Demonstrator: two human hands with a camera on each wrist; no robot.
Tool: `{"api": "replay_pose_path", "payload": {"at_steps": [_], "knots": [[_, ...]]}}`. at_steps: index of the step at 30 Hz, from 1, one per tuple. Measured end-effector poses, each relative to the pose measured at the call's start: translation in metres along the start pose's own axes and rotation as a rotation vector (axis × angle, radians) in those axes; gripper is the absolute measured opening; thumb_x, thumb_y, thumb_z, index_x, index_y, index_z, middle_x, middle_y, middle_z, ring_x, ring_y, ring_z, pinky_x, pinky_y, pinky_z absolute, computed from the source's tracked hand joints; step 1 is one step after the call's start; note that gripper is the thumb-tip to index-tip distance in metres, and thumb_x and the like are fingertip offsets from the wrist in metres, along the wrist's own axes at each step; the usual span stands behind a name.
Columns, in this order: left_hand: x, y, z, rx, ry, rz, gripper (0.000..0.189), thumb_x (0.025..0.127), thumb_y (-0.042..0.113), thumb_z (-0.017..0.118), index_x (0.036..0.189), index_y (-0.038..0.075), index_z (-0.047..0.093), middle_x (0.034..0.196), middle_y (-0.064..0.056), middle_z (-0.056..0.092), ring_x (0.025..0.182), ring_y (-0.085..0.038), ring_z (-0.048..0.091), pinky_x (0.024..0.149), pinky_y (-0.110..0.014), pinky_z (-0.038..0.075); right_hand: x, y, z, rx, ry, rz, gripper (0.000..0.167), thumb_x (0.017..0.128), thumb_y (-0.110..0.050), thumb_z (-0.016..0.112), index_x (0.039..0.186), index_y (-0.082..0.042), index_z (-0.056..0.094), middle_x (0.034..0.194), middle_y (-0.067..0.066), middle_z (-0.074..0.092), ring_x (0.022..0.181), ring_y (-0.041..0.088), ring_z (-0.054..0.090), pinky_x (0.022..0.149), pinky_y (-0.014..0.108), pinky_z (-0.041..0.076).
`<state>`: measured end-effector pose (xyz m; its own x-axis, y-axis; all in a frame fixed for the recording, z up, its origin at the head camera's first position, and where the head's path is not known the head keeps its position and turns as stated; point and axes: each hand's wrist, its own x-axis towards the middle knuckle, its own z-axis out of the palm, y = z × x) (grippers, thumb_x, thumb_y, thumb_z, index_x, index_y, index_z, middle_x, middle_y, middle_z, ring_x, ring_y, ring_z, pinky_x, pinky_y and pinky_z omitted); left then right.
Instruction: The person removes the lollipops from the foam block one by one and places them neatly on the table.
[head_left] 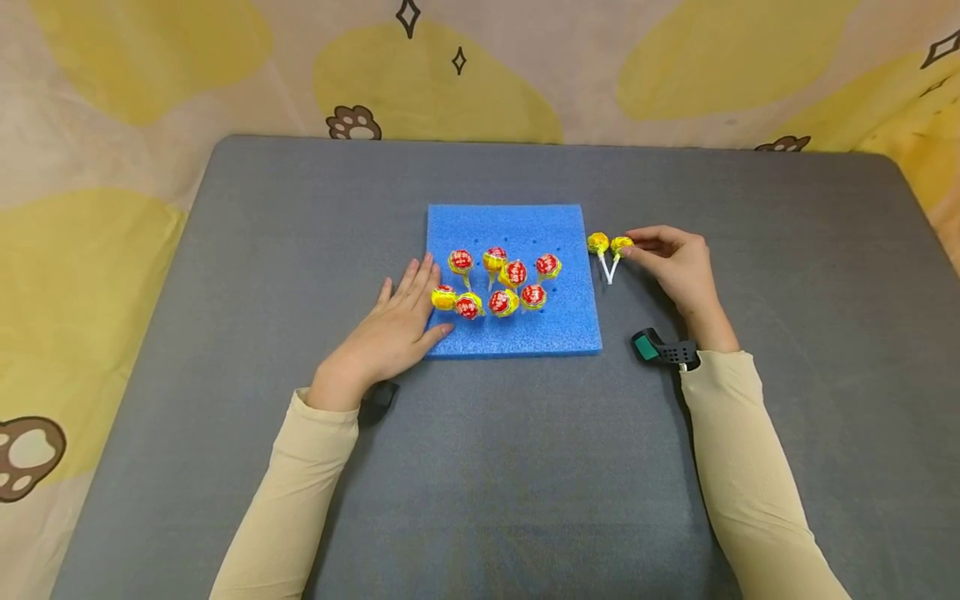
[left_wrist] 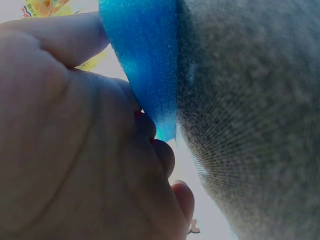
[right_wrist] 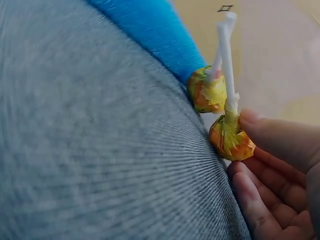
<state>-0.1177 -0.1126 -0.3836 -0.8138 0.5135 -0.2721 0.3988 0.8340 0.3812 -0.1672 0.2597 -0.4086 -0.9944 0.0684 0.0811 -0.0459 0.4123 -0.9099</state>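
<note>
My L hand [head_left: 393,317] is at the foam block's [head_left: 517,340] L edge, fingers straight, thumb spread; R hand [head_left: 678,265] past its R edge, thumb + fingers pinching; arms [head_left: 288,500] fwd.

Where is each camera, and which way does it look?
Head: on the head, facing forward and down at blue foam; left hand, right hand and sleeves show.
Left wrist: on that wrist, facing foam's edge; left hand shows.
Right wrist: on that wrist, facing a pinched lollipop; right hand shows.
Head shows that lollipop too.
</note>
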Motion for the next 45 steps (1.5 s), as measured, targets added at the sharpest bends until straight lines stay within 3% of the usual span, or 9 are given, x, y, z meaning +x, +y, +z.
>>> {"api": "replay_pose_path", "payload": {"at_steps": [3, 12, 30, 37, 45], "knots": [[-0.0006, 0.0012, 0.0, -0.005, -0.008, -0.014, 0.08, 0.097, 0.039, 0.045, 0.15, 0.003, -0.003, 0.156, -0.01, -0.011, 0.142, -0.024, -0.014, 0.112, -0.051, -0.004, -0.0005, -0.0001, 0.0015, -0.035, -0.007, 0.011, 0.033, 0.081, -0.007, 0.074, 0.109, 0.009, 0.066, 0.089, -0.008, 0.066, 0.076, 0.0, 0.061, 0.068, 0.013, 0.046], [-0.0011, 0.0014, 0.0006, -0.017, -0.004, -0.017, 0.079, 0.097, 0.039, 0.045, 0.15, 0.003, -0.002, 0.157, -0.01, -0.011, 0.142, -0.024, -0.013, 0.112, -0.051, -0.004, -0.0038, -0.0043, 0.0009, 0.093, 0.017, -0.022, 0.031, 0.077, 0.001, 0.075, 0.105, 0.01, 0.067, 0.088, -0.005, 0.068, 0.078, 0.007, 0.064, 0.07, 0.014, 0.049], [0.0006, 0.0009, -0.0006, -0.006, -0.002, -0.006, 0.079, 0.098, 0.039, 0.045, 0.15, 0.002, -0.001, 0.156, -0.011, -0.011, 0.142, -0.024, -0.014, 0.112, -0.051, -0.004, -0.0023, -0.0045, -0.001, 0.034, -0.087, -0.017, 0.033, 0.078, 0.001, 0.074, 0.108, 0.008, 0.063, 0.095, -0.002, 0.066, 0.079, 0.005, 0.063, 0.071, 0.014, 0.05], [0.0013, 0.0003, 0.0, -0.007, -0.004, -0.009, 0.079, 0.098, 0.039, 0.045, 0.15, 0.003, -0.002, 0.156, -0.01, -0.011, 0.142, -0.024, -0.015, 0.112, -0.051, -0.004, -0.0002, -0.004, 0.0013, -0.122, -0.107, -0.026, 0.035, 0.08, -0.006, 0.074, 0.113, 0.003, 0.065, 0.105, 0.007, 0.065, 0.081, 0.001, 0.061, 0.071, 0.012, 0.048], [0.0014, 0.0004, -0.0004, -0.008, -0.004, -0.006, 0.079, 0.098, 0.039, 0.045, 0.15, 0.002, -0.003, 0.156, -0.011, -0.012, 0.142, -0.024, -0.015, 0.112, -0.051, -0.004, -0.0011, -0.0055, -0.0007, -0.057, -0.107, -0.012, 0.036, 0.079, -0.002, 0.074, 0.113, 0.006, 0.065, 0.105, 0.006, 0.067, 0.084, 0.002, 0.063, 0.076, 0.014, 0.049]]}}
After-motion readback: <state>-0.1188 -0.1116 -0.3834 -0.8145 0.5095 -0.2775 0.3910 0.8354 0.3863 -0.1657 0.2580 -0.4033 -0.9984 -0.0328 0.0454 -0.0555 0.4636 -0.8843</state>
